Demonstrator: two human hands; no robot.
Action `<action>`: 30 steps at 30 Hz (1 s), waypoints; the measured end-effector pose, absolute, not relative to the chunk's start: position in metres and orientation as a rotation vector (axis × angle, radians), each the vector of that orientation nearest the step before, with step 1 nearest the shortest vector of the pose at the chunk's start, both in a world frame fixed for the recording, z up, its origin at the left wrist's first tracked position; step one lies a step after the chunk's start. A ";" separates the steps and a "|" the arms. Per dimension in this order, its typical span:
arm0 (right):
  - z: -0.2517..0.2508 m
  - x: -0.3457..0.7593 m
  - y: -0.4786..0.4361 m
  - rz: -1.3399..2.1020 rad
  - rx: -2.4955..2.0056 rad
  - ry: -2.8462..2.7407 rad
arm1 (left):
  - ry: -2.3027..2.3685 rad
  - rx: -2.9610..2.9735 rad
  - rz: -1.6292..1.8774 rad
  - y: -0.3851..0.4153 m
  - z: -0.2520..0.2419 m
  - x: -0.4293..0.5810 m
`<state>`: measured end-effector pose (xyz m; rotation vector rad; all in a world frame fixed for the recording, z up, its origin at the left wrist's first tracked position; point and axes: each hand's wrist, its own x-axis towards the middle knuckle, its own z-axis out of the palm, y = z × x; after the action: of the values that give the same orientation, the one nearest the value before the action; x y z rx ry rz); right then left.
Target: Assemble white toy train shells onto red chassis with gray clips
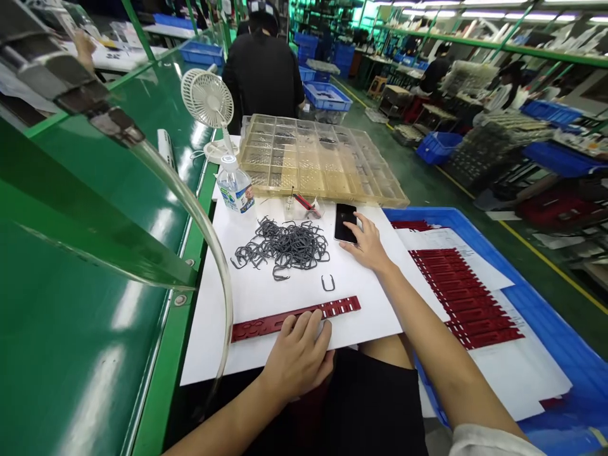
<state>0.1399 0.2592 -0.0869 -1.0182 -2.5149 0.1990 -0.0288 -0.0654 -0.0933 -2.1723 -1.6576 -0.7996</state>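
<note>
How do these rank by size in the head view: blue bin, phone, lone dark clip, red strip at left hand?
1. Blue bin
2. Red strip, partly hidden
3. Phone
4. Lone dark clip

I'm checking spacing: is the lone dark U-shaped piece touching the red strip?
Apart: the head view shows white surface between the U-shaped piece and the red strip nearer the person.

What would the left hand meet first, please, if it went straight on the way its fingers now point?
The left hand rests on the long red slotted strip; just beyond, the lone dark-grey U-shaped piece looks first in line, though exact heading and depth are uncertain.
</note>
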 end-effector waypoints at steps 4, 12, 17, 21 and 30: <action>-0.083 0.140 0.260 0.264 -1.035 -2.525 | -1.679 -2.171 -0.789 -0.066 -0.095 -0.027; -0.083 0.147 0.267 0.425 -1.013 -2.419 | -1.690 -2.176 -0.822 -0.064 -0.094 -0.024; -0.085 0.150 0.271 0.453 -1.007 -2.428 | -1.701 -2.190 -0.821 -0.062 -0.093 -0.023; -0.085 0.152 0.273 0.471 -1.000 -2.440 | -1.710 -2.198 -0.826 -0.061 -0.094 -0.023; -0.088 0.154 0.277 0.466 -1.013 -2.464 | -1.742 -2.213 -0.843 -0.061 -0.096 -0.021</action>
<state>0.1539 0.2767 -0.0882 -1.0131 -2.4640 0.4657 -0.0208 -0.0611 -0.0956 -2.2126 -1.7423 -0.8425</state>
